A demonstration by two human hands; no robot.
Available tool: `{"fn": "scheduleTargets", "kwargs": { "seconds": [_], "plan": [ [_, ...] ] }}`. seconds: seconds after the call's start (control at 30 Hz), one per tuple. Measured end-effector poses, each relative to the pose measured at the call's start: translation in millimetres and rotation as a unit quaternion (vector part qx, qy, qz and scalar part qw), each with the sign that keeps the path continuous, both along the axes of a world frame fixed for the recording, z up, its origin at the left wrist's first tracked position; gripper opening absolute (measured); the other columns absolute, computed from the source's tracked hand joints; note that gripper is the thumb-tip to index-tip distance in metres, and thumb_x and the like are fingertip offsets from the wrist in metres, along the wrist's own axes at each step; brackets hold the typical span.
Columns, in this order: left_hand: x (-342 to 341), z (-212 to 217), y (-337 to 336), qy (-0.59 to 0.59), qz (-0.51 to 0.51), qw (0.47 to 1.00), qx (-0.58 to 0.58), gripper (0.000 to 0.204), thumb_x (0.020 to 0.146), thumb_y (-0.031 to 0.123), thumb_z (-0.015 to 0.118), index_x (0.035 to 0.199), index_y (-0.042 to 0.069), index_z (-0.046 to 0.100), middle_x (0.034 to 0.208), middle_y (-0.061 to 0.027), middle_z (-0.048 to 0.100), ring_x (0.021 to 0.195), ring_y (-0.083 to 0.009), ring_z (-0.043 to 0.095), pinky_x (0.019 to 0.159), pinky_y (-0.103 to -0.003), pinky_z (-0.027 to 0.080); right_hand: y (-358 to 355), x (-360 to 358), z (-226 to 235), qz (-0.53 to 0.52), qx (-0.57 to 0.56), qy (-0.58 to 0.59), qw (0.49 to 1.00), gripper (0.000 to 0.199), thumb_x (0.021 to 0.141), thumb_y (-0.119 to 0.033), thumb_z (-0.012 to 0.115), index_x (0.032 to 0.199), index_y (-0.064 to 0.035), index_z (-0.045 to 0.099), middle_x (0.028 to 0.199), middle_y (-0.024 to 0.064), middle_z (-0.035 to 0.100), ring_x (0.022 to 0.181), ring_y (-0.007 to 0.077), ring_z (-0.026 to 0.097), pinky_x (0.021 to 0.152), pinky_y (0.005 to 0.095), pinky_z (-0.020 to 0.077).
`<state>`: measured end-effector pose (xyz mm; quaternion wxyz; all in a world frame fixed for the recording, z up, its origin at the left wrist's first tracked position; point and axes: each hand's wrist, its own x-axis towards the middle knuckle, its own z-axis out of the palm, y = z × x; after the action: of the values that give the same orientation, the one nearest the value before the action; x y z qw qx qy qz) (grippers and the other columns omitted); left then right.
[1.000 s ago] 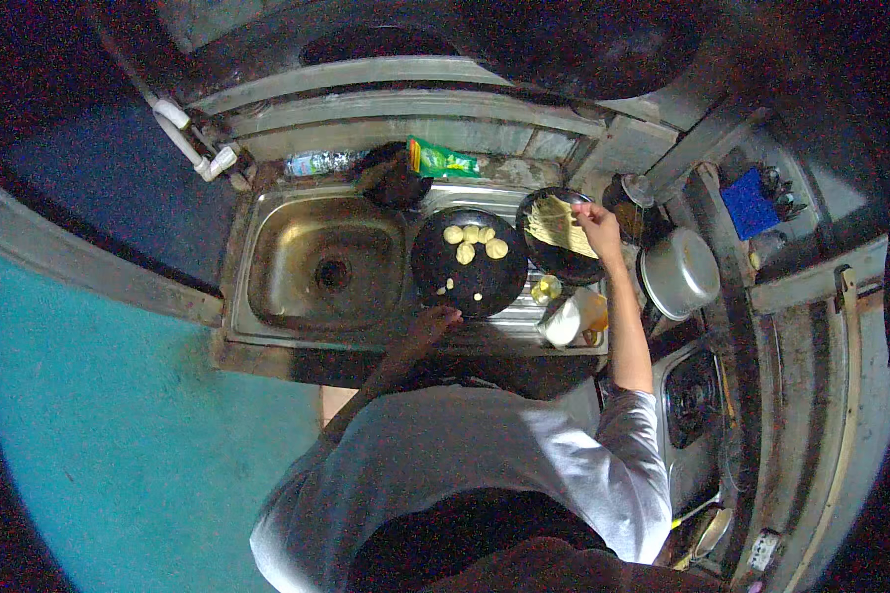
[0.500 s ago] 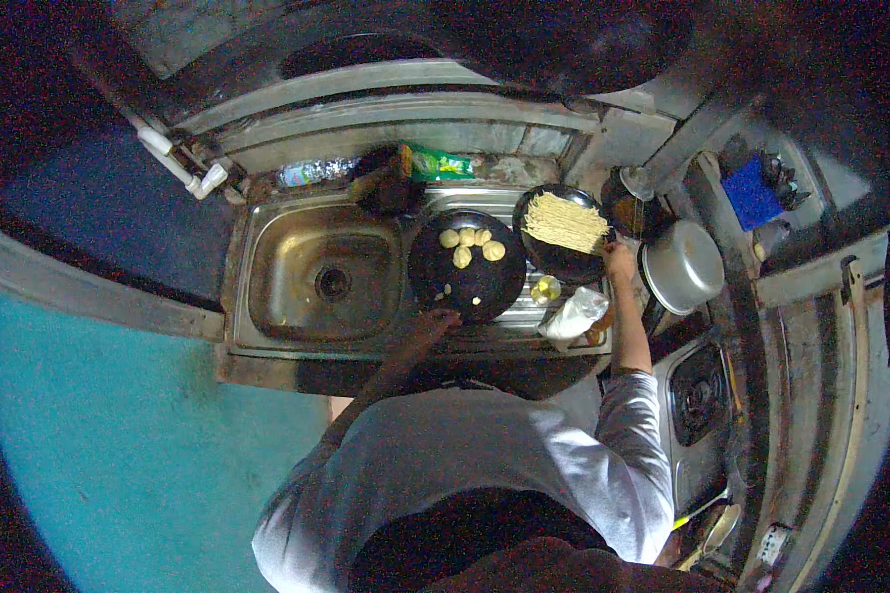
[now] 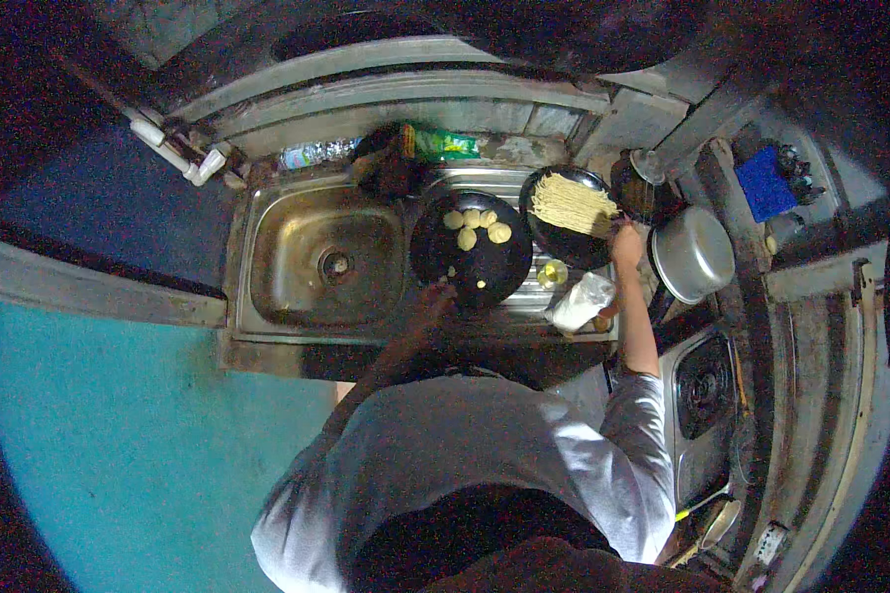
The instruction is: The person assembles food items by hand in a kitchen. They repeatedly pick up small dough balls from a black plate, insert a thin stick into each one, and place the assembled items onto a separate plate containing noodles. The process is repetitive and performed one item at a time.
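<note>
My right hand (image 3: 624, 245) is closed at the right rim of a black plate (image 3: 569, 245), by the end of a bundle of pale yellow noodle strands (image 3: 572, 205). A small dark shape shows at its fingertips; what it grips is too small to name. In shadow, my left hand (image 3: 439, 298) rests at the near-left rim of a round dark pan (image 3: 504, 272), its fingers too dim to read. Several round pale dough-like pieces (image 3: 468, 239) lie in the pan's far half, with a few tiny pale bits nearer my left hand.
A steel sink basin (image 3: 292, 287) lies left of the pan. Near the plate are a small cup of yellow liquid (image 3: 552, 274) and a white plastic bag (image 3: 582, 302). A silver pot (image 3: 693, 255) and a stove burner (image 3: 704, 395) stand right. Behind lie a plastic bottle (image 3: 316, 154) and green packet (image 3: 445, 144).
The whole view has shifted slightly, so the counter sits higher in the picture. My left hand has moved a little farther over the pan's rim. My right hand stays by the noodles.
</note>
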<state>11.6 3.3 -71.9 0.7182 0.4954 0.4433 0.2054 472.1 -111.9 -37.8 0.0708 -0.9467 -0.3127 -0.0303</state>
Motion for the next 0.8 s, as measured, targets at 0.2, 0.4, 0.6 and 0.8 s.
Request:
{"fn": "scheduleTargets", "kwargs": {
  "seconds": [0.2, 0.4, 0.6, 0.8],
  "plan": [
    [-11, -9, 34, -0.023, 0.106, 0.992, 0.068, 0.027, 0.088, 0.029, 0.062, 0.101, 0.007, 0.060, 0.096, -0.0028, 0.062, 0.086, -0.0141, 0.057, 0.074, -0.030, 0.047, 33, -131, 104, 0.224, 0.248, 0.066, 0.940, 0.012, 0.081, -0.010, 0.059, 0.090, -0.0091, 0.067, 0.089, 0.0148, 0.066, 0.082, 0.0308, 0.064, 0.073, 0.0366, 0.0505],
    [-8, 1, 63, -0.035, 0.074, 0.988, 0.130, 0.023, 0.087, 0.026, 0.063, 0.099, 0.006, 0.062, 0.092, -0.0019, 0.063, 0.084, -0.0129, 0.057, 0.076, -0.028, 0.047, 55, -258, -1, 0.336, 0.010, 0.235, 0.912, 0.014, 0.077, -0.010, 0.059, 0.086, -0.0020, 0.064, 0.092, 0.0181, 0.066, 0.084, 0.0344, 0.064, 0.076, 0.0426, 0.0502],
    [-27, -9, 77, -0.093, 0.106, 0.989, 0.031, 0.031, 0.089, 0.030, 0.056, 0.109, 0.006, 0.057, 0.104, -0.0048, 0.060, 0.093, -0.0171, 0.056, 0.083, -0.031, 0.045, 61, -305, -34, 0.384, 0.101, 0.266, 0.878, 0.018, 0.075, -0.008, 0.059, 0.090, -0.0005, 0.065, 0.087, 0.0229, 0.064, 0.082, 0.0383, 0.064, 0.073, 0.0432, 0.0506],
    [-10, 39, 57, -0.264, 0.016, 0.930, -0.257, 0.046, 0.092, 0.043, 0.044, 0.120, 0.006, 0.051, 0.119, -0.0084, 0.054, 0.108, -0.0243, 0.052, 0.092, -0.037, 0.041, 42, -327, 103, 0.295, 0.215, 0.409, 0.836, 0.031, 0.078, -0.002, 0.057, 0.108, 0.0009, 0.061, 0.102, 0.0206, 0.064, 0.093, 0.0297, 0.064, 0.078, 0.0356, 0.0488]
  ]
}}
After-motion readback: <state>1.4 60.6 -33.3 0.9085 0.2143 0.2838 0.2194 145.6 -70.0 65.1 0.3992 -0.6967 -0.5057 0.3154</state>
